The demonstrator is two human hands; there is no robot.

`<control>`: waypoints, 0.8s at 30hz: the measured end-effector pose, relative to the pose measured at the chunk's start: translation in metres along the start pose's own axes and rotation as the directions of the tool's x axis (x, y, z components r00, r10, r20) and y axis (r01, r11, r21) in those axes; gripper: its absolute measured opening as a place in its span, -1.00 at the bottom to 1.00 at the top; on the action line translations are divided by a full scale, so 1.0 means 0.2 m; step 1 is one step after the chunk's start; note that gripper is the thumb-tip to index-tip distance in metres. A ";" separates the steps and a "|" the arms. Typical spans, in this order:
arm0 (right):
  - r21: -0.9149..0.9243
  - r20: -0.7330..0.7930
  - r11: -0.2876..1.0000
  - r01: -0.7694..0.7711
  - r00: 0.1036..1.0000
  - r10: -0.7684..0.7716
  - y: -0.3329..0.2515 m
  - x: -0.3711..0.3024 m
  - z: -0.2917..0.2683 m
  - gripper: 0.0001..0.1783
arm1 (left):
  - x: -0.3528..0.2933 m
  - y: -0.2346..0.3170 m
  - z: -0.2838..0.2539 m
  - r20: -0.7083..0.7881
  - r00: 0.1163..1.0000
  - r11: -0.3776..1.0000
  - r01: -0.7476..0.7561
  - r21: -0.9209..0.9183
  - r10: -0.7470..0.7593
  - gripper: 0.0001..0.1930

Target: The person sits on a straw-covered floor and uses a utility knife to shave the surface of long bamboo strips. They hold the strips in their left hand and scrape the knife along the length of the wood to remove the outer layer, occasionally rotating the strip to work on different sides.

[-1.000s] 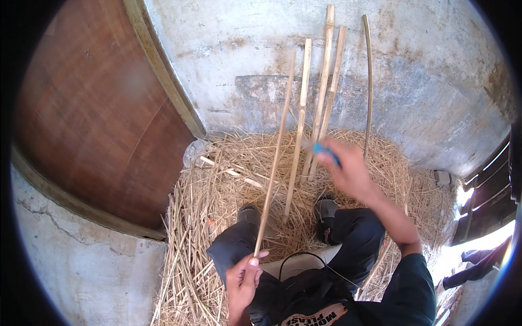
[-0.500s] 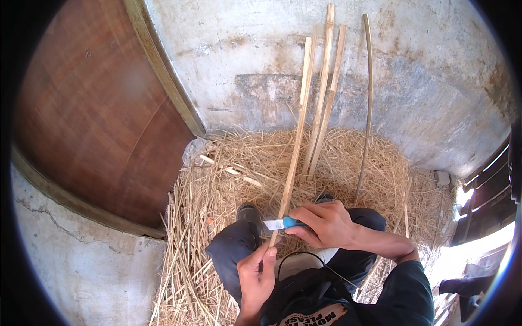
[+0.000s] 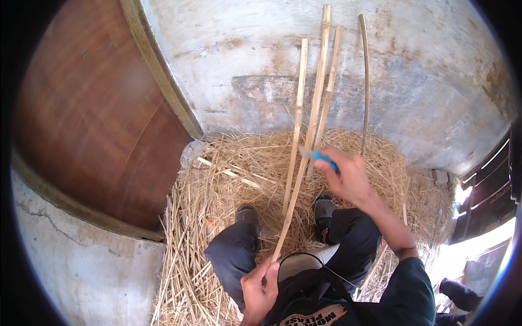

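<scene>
My left hand (image 3: 261, 288) is closed round the lower end of a pale bamboo strip (image 3: 286, 228) in front of my lap. The strip slants up and away from me, and its upper part lines up with a tall strip (image 3: 324, 49) against the wall, so I cannot tell where it ends. My right hand (image 3: 348, 176) is closed on the blue handle of a knife (image 3: 324, 160). Slightly blurred, the knife's blade (image 3: 305, 152) lies at the strip, well above my left hand; whether it touches is unclear.
Other strips lean on the stained wall (image 3: 424, 81): a shorter one (image 3: 300, 81), another (image 3: 333, 70) and a thin curved rod (image 3: 365, 76). Straw and shavings (image 3: 217, 185) cover the floor round my shoes (image 3: 324, 212). A brown wooden panel (image 3: 98, 114) stands at left.
My right hand and the knife have moved up and away from my left hand, farther along the strip. The strip has swung slightly right; my left hand stays low, gripping it.
</scene>
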State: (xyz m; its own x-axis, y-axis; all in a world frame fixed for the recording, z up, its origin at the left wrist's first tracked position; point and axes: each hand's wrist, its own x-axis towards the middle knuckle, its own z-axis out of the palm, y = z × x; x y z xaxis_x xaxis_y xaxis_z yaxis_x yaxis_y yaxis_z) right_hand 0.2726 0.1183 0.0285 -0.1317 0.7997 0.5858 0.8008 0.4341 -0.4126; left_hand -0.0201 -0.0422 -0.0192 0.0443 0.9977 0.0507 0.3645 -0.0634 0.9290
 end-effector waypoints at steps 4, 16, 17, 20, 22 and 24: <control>-0.014 0.034 0.971 -0.238 0.971 0.238 0.29 0.16 -0.09 -0.58 | -0.08 0.04 -0.09 0.096 0.991 0.996 0.091 0.019 -0.093 -0.68; 0.401 0.039 0.889 -0.221 0.974 0.224 0.15 0.11 -0.02 -0.67 | 0.02 -0.09 -0.09 -0.033 0.994 0.988 0.100 -0.120 -0.104 -0.83; 0.417 0.102 0.873 -0.252 0.968 0.231 0.04 0.08 -0.04 -0.68 | 0.05 -0.07 -0.08 -0.046 0.994 0.988 0.089 -0.128 -0.096 -0.81; 0.510 0.204 0.818 -0.266 0.961 0.186 -0.08 0.01 -0.02 -0.66 | 0.08 -0.05 -0.06 -0.059 0.996 0.986 0.050 -0.159 -0.060 -0.77; 0.561 0.254 0.773 -0.295 0.951 0.178 -0.13 0.00 -0.01 -0.63 | 0.11 -0.06 -0.05 -0.030 0.999 0.980 0.020 -0.199 -0.027 -0.75; 0.584 0.320 0.723 -0.369 0.923 0.212 -0.19 0.02 -0.04 -0.63 | 0.13 -0.03 -0.05 -0.049 0.998 0.986 -0.037 -0.161 0.030 -0.76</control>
State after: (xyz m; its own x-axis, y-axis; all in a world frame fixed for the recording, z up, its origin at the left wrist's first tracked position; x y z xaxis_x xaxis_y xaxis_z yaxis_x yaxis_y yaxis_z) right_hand 0.2461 0.1005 0.0520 -0.1386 0.9633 0.2300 0.2869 0.2613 -0.9216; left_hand -0.0298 -0.0158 -0.0198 0.0092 0.9953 0.0961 0.2085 -0.0959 0.9733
